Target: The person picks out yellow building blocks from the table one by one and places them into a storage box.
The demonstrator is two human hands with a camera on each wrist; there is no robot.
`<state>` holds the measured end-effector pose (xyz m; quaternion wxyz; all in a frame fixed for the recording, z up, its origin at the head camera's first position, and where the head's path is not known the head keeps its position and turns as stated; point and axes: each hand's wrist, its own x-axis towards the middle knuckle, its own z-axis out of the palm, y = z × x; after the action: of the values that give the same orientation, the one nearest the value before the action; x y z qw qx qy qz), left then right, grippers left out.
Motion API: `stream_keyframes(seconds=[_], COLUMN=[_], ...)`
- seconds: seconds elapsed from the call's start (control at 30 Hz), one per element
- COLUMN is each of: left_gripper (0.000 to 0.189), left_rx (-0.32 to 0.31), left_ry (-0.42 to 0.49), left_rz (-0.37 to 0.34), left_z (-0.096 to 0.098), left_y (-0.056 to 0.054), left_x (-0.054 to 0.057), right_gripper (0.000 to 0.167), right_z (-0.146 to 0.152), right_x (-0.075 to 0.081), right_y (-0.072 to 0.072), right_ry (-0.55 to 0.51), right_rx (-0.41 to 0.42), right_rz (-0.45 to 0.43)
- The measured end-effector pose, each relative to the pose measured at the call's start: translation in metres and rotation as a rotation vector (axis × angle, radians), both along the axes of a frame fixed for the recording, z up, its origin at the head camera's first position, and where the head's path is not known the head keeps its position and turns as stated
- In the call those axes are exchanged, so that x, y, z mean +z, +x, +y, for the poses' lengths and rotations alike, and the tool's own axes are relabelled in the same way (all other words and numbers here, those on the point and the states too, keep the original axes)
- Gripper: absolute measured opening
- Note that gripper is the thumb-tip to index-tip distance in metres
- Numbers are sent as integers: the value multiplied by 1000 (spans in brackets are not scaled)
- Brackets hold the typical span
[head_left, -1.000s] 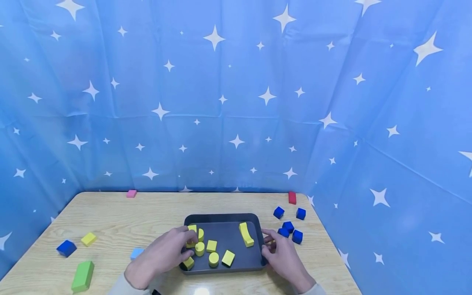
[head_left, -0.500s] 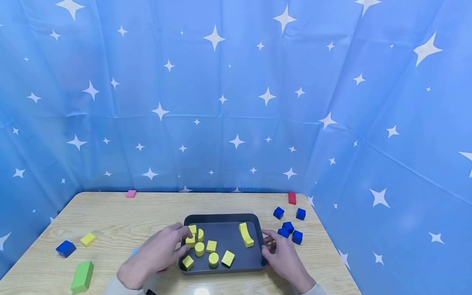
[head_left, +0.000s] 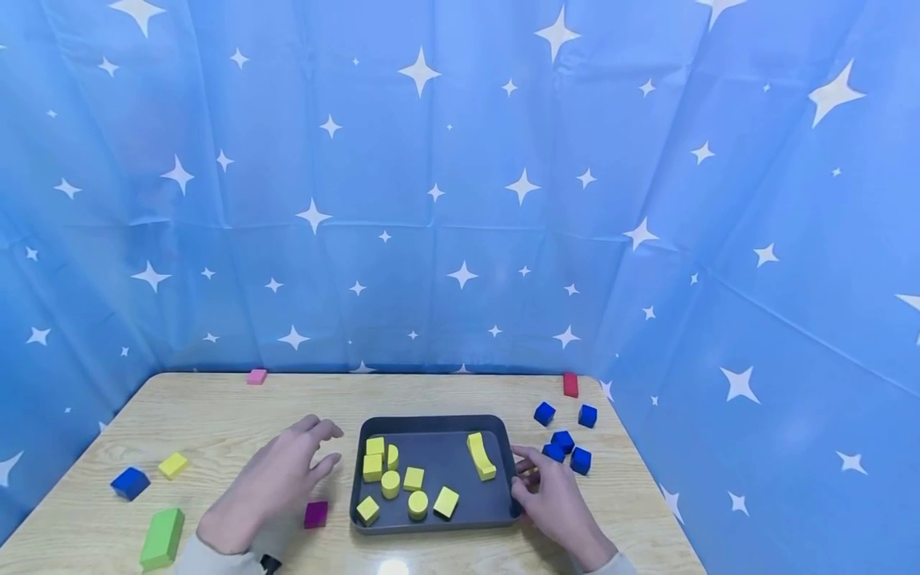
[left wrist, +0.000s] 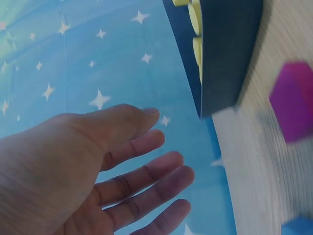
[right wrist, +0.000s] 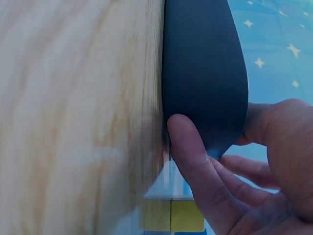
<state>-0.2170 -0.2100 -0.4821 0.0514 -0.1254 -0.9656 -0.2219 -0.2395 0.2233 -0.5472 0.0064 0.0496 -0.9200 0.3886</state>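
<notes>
A dark grey tray [head_left: 460,523] stands on the wooden table with several yellow blocks in it. Most of these, such as a yellow cylinder [head_left: 390,485] and a yellow cube [head_left: 372,468], are in its left half. A curved yellow block [head_left: 480,457] lies near the right wall. My right hand [head_left: 553,499] holds the tray's right wall, one finger [right wrist: 188,142] against the outside. To the left of the tray my left hand [head_left: 283,475] hovers with nothing in it, its fingers apart and gently bent. A purple block [head_left: 315,515] lies between that hand and the tray.
Several blue cubes [head_left: 563,442] and a red block [head_left: 570,385] are to the right of the tray. At the left lie a green block [head_left: 162,537], a blue block [head_left: 130,483] and a yellow block [head_left: 173,465]. A pink block [head_left: 256,376] is by the back edge.
My left hand has come out of the tray's left end and moved left, leaving the yellow blocks there. The purple block has come into sight. My right hand has stayed at the tray wall.
</notes>
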Motion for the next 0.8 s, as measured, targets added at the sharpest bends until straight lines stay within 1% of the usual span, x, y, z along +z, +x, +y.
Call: stream_keyframes(seconds=[0.13,0.27,0.33,0.47,0.57,0.7,0.8], left_gripper=[35,36,37,40,45,47,48], left_rx=[9,35,61,111,141,190,240], left_ry=[0,-7,-6,-18,-28,-34,-47], left_rz=[56,63,38,-48,-94,-125,-149], left_z=[-20,-40,-50,-69,-83,-100,-108], left_y=[-4,-7,-8,-11,-12,-12,-12], left_x=[-5,-9,-11,-16,-19,-20,-19], right_gripper=[53,53,53,53,53,52,52], right_z=[0,0,0,0,0,0,0], right_x=[0,0,1,1,1,1,0], right_y=[0,0,0,0,0,0,0], right_ry=[-4,-8,-7,-1,7,11,8], right_rx=[3,6,8,4,0,3,7], right_rz=[2,0,-3,-12,-9,4,9])
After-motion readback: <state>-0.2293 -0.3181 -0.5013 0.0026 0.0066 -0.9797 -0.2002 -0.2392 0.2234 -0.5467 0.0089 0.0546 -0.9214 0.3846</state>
